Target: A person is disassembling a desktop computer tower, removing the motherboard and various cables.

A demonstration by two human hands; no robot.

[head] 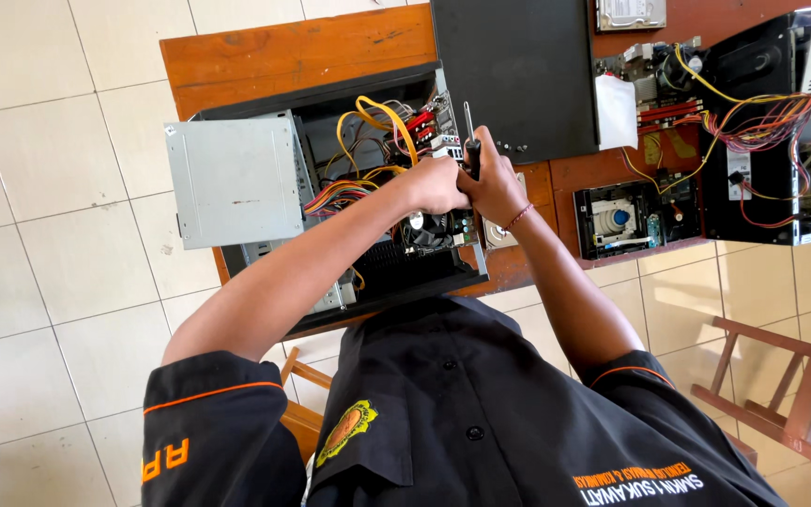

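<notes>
A wooden table (274, 52) is taken up by an open computer case (330, 197), lid panel (515, 75) parked at 1 o'clock. Over the case's 3 o'clock edge, a screwdriver (468, 141) is gripped tight by the right hand (497, 183); the left hand (436, 185) is curled shut against it, what it holds can't be seen.

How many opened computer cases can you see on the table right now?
2: one open case under both hands, at the table's left; a second open case at the right edge, cables spilling out. More may lie outside the view.
</notes>
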